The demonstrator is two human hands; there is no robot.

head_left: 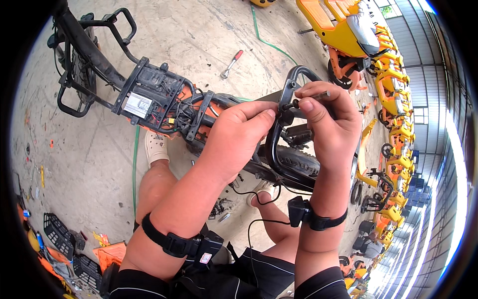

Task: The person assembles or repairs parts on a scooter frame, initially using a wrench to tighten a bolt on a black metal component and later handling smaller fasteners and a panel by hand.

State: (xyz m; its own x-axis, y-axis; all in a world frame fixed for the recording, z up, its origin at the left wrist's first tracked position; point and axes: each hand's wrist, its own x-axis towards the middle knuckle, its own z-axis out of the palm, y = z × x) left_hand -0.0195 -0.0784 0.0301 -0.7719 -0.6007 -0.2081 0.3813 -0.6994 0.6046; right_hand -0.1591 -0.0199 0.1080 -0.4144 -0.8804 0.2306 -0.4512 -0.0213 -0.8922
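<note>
A stripped-down scooter lies across the view, and its black tubular rack (273, 144) stands before me. At the rack's flat upper bracket, my left hand (239, 132) has thumb and forefinger pinched together. What sits between those fingertips is hidden. Just beside them a small black bolt-like part (287, 106) shows against the bracket. My right hand (332, 119) is closed round a short dark metal rod (321, 95), which sticks out past its fingers. The rod's inner end, near the bolt-like part, is partly covered by the thumb. A black round part (286, 118) sits just below the fingertips.
A red-handled ratchet (232, 64) lies on the concrete floor beyond the scooter. Bare wiring (184, 112) and a labelled box (138, 104) sit on the frame. Green hose crosses the floor. Black crates (59, 234) lie lower left; yellow scooters (393, 94) line the right.
</note>
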